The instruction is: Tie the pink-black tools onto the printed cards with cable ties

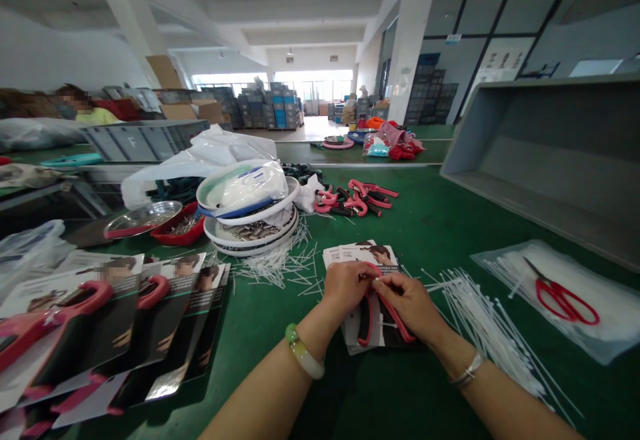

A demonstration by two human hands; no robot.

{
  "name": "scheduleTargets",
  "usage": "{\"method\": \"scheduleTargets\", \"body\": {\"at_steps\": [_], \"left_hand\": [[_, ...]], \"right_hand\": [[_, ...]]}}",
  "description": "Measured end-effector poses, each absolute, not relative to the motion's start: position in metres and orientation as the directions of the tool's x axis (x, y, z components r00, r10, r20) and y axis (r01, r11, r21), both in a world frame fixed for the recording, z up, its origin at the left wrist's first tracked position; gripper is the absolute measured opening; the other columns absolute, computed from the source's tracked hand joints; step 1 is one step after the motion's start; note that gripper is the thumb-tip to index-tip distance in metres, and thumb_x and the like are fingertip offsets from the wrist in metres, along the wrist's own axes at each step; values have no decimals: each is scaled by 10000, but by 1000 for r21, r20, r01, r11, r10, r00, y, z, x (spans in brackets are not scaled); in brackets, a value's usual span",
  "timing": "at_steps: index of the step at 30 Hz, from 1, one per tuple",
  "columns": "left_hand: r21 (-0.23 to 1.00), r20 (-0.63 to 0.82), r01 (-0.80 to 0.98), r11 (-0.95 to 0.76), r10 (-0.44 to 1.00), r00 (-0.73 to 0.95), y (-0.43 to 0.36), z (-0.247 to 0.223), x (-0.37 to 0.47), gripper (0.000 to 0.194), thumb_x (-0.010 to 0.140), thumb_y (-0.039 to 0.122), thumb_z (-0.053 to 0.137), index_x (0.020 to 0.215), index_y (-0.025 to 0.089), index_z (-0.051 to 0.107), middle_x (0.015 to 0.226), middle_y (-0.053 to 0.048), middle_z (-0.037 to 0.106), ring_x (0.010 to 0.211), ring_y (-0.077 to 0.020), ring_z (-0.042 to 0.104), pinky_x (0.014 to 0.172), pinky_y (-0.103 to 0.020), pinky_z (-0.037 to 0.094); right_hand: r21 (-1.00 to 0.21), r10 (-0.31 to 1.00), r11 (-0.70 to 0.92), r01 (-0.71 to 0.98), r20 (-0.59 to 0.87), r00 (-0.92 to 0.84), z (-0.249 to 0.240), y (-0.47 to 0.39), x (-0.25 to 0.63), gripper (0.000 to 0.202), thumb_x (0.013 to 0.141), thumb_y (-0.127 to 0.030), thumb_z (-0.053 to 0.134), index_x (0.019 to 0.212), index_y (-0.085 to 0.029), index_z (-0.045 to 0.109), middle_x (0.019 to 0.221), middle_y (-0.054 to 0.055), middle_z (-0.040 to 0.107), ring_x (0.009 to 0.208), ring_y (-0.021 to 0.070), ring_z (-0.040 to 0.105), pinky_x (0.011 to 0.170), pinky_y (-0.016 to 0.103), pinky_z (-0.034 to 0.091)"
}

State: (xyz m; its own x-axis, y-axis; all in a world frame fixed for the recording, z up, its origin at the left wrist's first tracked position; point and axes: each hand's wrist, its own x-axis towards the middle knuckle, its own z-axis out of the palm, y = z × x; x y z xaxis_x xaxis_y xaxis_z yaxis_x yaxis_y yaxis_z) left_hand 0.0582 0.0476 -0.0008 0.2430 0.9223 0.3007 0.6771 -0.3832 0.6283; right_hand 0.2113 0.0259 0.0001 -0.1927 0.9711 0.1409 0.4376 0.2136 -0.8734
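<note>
A red and black hand tool point(367, 320) lies on a printed card point(353, 340) in front of me, on top of other cards. My left hand point(349, 287) is closed at the tool's upper end, its fingers bent over the top. My right hand point(407, 300) pinches beside it at the same spot; what is between its fingertips is too small to make out. A white tie crosses between the tool's handles. Loose white cable ties point(493, 333) lie right of my right hand.
Carded tools point(95, 333) overlap at the left. Stacked bowls point(253, 230), a red dish point(180, 227) and loose tools point(357, 199) stand beyond. Scissors point(565, 300) lie on a plastic bag point(607, 337) at right, before a grey bin point(550, 227). A person point(93, 110) is far left.
</note>
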Motion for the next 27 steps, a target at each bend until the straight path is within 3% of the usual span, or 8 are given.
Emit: {"method": "scheduleTargets", "body": {"at_steps": [12, 19, 22, 27], "left_hand": [[690, 309, 604, -399, 917, 252, 49, -9, 57, 254, 741, 141, 559, 897, 242, 732, 885, -2, 738, 827, -177, 658, 772, -280, 484], [871, 253, 328, -366, 906, 339, 41, 0, 46, 241, 780, 167, 537, 976, 178, 676, 955, -28, 710, 826, -140, 641, 700, -215, 489], [817, 285, 397, -419, 891, 353, 40, 1, 45, 175, 801, 260, 579, 913, 185, 691, 877, -18, 709, 750, -136, 629, 663, -213, 470], [684, 353, 495, -536, 837, 418, 43, -2, 45, 180, 826, 330, 587, 933, 234, 695, 865, -3, 712, 798, -146, 631, 748, -233, 453]], "right_hand": [[-908, 972, 119, 402, 24, -235, 1, 31, 212, 340, 768, -471, 563, 742, -144, 654, 710, 32, 652, 666, 170, 573, 615, 271, 433], [-909, 968, 112, 402, 8, -252, -1, 36, 211, 287, 742, -424, 569, 696, -149, 636, 678, 32, 652, 629, 171, 586, 560, 258, 421], [-884, 975, 124, 450, 25, -221, -4, 38, 210, 253, 717, -389, 587, 653, -147, 625, 592, 18, 604, 540, 149, 527, 493, 244, 364], [-853, 977, 166, 495, 72, -203, -5, 40, 210, 259, 710, -400, 609, 666, -148, 646, 581, 7, 583, 523, 139, 484, 494, 241, 334]]}}
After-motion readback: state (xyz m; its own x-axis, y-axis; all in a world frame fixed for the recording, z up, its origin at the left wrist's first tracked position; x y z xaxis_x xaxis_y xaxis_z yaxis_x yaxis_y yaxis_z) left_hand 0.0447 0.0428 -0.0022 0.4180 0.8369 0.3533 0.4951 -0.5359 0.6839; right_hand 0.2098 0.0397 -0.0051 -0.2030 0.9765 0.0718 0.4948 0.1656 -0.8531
